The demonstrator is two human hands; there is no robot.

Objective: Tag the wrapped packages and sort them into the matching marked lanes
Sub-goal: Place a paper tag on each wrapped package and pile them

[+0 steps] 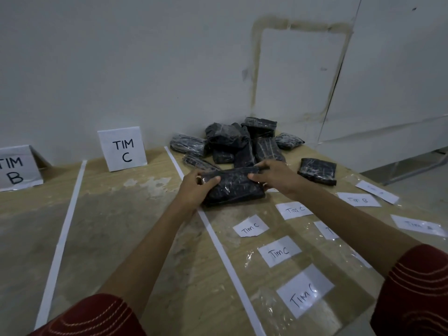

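Note:
A black plastic-wrapped package (234, 187) lies on the wooden table, just right of a white tape line (218, 241). My left hand (196, 187) grips its left end and my right hand (274, 175) grips its right end. Behind it sits a pile of several similar black packages (232, 141), and one more package (317, 170) lies apart to the right. Paper tags reading "Tim C" (251, 226), "Tim B" (358, 199) and "Tim A" (418, 224) lie under clear film on the table's right part. Standing signs read "TIM C" (122, 149) and "TIM B" (17, 168).
A second white tape line (63, 238) separates the B lane from the C lane (131, 226). A grey wall (145, 69) runs close behind the table. The table's right edge drops off beyond the tags, with floor visible at far right.

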